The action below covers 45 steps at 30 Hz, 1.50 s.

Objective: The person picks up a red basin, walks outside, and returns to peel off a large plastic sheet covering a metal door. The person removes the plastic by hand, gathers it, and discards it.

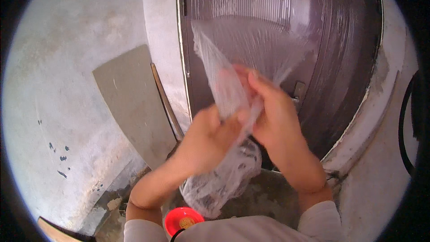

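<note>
A thin, clear plastic bag [231, 181] is gathered between my two hands, its upper part fanned out above them and its crumpled lower part hanging below. My left hand [211, 131] grips the gathered film from the left. My right hand [268, 107] is closed around the film on the right side, slightly higher, with its fingers partly behind the plastic. Motion blurs the fingers of both hands. The lower part of the bag bulges, but its contents cannot be made out.
A dark door [336, 74] with a handle [298, 90] stands in front. To its left, a flat board [134, 107] and a wooden pole [164, 101] lean on the whitewashed wall [74, 74]. A red plastic basin [173, 222] is low down near my body.
</note>
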### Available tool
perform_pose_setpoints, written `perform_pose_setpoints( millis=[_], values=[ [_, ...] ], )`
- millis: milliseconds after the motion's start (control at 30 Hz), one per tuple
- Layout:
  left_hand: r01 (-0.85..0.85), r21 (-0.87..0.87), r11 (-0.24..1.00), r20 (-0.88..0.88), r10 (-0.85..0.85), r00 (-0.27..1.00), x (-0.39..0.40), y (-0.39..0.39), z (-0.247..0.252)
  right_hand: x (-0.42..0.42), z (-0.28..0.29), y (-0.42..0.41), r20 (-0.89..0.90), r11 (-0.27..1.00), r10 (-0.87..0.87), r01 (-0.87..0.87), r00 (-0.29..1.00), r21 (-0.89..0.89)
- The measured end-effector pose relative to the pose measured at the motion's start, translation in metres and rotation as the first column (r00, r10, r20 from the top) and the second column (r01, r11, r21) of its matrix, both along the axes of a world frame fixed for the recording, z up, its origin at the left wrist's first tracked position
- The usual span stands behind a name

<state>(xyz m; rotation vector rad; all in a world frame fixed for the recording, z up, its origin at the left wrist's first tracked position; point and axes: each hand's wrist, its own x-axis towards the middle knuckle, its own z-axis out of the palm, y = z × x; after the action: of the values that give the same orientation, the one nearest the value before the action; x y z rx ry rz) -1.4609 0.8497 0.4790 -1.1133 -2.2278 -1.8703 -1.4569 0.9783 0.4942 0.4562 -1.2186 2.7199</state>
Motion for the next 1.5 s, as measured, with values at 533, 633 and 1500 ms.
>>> perform_pose_setpoints(
  millis=[533,633,1500],
  values=[
    [-0.028,-0.345,0.938,-0.441,-0.135,0.887,-0.088,0.022,-0.176,-0.178,-0.091,0.309,0.347,0.793,-0.587,0.605,0.731,0.068],
    [0.001,-0.41,0.912,-0.309,-0.14,0.941,-0.091,0.01,-0.193,-0.215,-0.052,0.36,0.32,0.729,-0.668,0.678,0.672,0.095],
    [-0.314,0.453,0.834,0.248,0.221,0.943,-0.046,-0.128,-0.107,-0.17,0.174,0.246,-0.412,-0.082,-0.82,0.631,0.398,0.772]
  ],
)
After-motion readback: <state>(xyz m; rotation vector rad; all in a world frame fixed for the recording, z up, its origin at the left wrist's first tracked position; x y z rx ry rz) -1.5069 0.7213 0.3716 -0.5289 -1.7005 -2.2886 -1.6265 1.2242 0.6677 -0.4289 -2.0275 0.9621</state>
